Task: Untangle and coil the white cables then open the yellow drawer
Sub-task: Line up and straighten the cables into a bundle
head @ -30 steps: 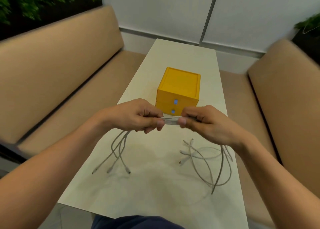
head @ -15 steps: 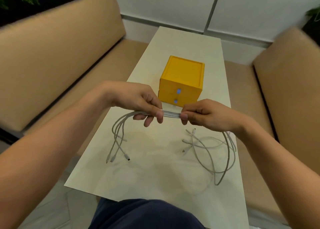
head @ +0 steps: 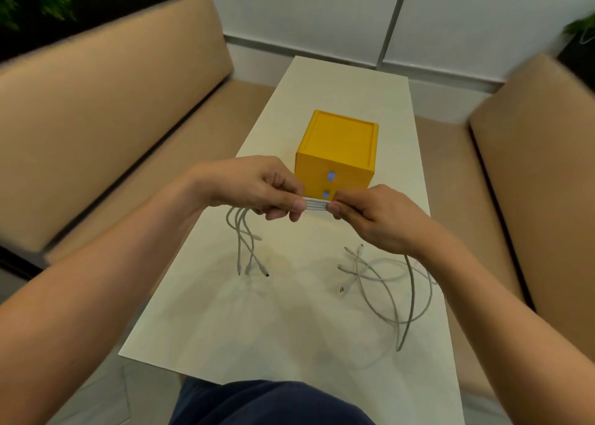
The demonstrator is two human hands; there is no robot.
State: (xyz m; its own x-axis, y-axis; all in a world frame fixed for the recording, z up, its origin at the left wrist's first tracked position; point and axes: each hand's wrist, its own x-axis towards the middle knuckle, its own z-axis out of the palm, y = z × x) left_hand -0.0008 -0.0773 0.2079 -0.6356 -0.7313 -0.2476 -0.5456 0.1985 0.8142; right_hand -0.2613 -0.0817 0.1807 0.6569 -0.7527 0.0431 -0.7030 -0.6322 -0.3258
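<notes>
Both hands are raised over the middle of a long pale bench (head: 354, 83). The left hand (head: 254, 186) and the right hand (head: 376, 218) each hold a tight grip, thumb against curled fingers, clamped on the white cables (head: 317, 205). The cables are stretched flat, side by side, in the short span between the 2 thumbs.

From the left hand the cable ends (head: 248, 257) hang down to the bench, their plugs well inside its left edge. From under the right hand the rest of the cables fall in loose crossed loops (head: 396, 283) on the bench. These loops run out to the right edge, and whether they overhang it cannot be told.

Just behind the hands stands the yellow drawer box (head: 338, 144), square to the bench and about midway between its long edges. Its 2 stacked drawers are closed, each with a small blue pull (head: 331, 175).

A broad stretch of bench top lies between the 2 groups of plugs and runs on to the near edge. Another stretch lies behind the box, reaching the far edge by the white wall (head: 306, 6).

A tan sofa (head: 96, 102) runs along the left edge and another tan sofa (head: 531, 154) along the right.
</notes>
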